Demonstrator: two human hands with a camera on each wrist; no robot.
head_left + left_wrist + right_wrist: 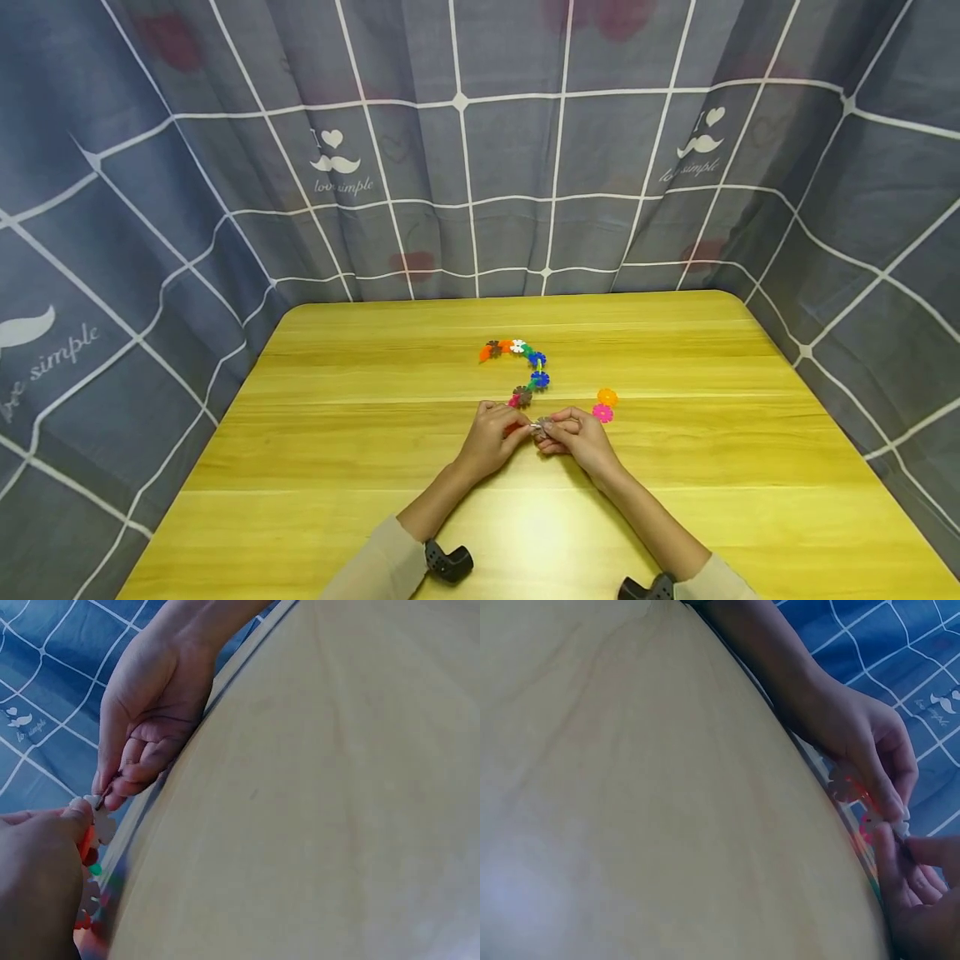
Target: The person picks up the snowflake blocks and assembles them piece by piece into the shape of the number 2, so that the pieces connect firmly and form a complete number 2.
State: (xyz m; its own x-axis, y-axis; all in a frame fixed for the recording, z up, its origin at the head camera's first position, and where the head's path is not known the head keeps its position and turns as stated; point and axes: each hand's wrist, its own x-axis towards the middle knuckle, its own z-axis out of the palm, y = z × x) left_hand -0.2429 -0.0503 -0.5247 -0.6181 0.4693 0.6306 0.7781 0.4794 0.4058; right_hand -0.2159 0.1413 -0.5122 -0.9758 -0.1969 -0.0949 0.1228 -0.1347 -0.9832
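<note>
A curved chain of colourful plastic snowflake discs lies on the table, and its near end runs to the hands. My left hand pinches a white snowflake disc at that end between thumb and fingers. Facing it, my right hand pinches a brown snowflake disc, edge-on to the white one. The two discs meet between the fingertips; fingers partly cover both. In the left wrist view an orange disc follows right behind the white one.
An orange disc and a pink disc lie loose on the wooden table, to the right of the chain. A grey checked curtain hangs around the table's back and sides.
</note>
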